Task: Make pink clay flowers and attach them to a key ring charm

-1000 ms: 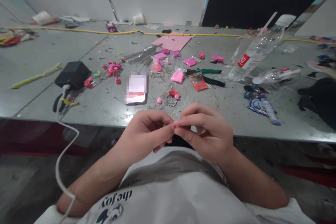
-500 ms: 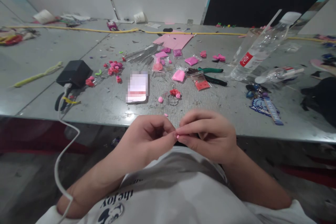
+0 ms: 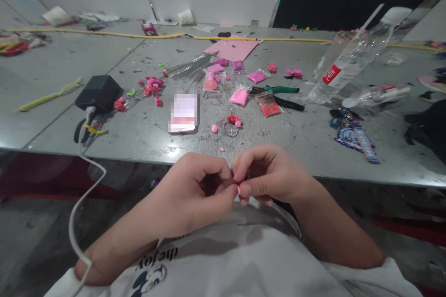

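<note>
A small bit of pink modelling clay (image 3: 239, 190) shows between the fingertips of both hands, just off the table's front edge. My left hand (image 3: 200, 190) is closed in a pinch on it. My right hand (image 3: 268, 176) is closed too, its thumb and fingers pressed against the same bit; its outer edge is slightly blurred. Beyond the hands lie a pink scrap (image 3: 222, 149), a pink clay ball (image 3: 214, 128) and a wire ring (image 3: 231, 130) bearing red clay pieces (image 3: 234, 119).
A phone-like slab (image 3: 183, 113), bagged pink clay (image 3: 239, 97), a bag of red clay (image 3: 269, 106) and green-handled pliers (image 3: 284, 89) lie on the table (image 3: 139, 134). A black adapter (image 3: 97, 94) trails a white cable (image 3: 75, 213) at left. A bottle (image 3: 358, 60) leans at right.
My right hand has turned, its thumb now lying over the pink bit and its fingers curling below. My left hand keeps its pinch. The view has shifted slightly.
</note>
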The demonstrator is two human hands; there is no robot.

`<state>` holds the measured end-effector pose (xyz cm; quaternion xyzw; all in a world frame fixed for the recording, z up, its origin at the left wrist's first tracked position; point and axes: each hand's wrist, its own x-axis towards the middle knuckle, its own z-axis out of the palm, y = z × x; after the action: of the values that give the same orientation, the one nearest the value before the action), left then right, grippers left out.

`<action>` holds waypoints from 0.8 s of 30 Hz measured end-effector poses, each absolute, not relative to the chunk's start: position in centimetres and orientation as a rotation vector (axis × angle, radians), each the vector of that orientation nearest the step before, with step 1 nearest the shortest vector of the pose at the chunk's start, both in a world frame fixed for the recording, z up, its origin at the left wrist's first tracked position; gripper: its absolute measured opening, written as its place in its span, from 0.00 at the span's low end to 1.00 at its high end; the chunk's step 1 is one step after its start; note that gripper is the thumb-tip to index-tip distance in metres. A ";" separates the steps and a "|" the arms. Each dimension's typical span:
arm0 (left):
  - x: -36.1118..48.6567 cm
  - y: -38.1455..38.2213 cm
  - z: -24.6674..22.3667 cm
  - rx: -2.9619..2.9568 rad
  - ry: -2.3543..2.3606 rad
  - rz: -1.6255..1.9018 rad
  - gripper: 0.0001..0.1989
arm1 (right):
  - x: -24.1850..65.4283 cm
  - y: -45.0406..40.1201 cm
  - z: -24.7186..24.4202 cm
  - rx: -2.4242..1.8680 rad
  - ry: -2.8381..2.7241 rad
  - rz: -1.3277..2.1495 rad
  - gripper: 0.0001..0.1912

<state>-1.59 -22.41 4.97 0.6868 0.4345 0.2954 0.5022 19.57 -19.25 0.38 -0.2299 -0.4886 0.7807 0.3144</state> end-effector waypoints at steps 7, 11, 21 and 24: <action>-2.7 -19.5 2.8 1.800 0.980 0.837 0.09 | 19.7 -18.0 -2.3 -0.498 -1.108 1.968 0.18; -4.8 -15.6 -0.2 2.133 1.104 0.976 0.08 | 20.3 -16.7 -2.9 -0.608 -1.087 1.708 0.23; -5.5 -12.4 -2.8 2.537 0.943 0.573 0.18 | 20.4 -16.1 -4.5 -0.840 -1.173 1.549 0.24; -5.4 -12.0 -2.6 2.504 0.904 0.559 0.15 | 20.4 -16.1 -4.4 -0.829 -1.169 1.549 0.24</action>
<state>-5.35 -12.03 -2.55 0.9002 0.3250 0.2010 0.2090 20.42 -16.10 -4.44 -0.3419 -0.4819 0.6387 0.4929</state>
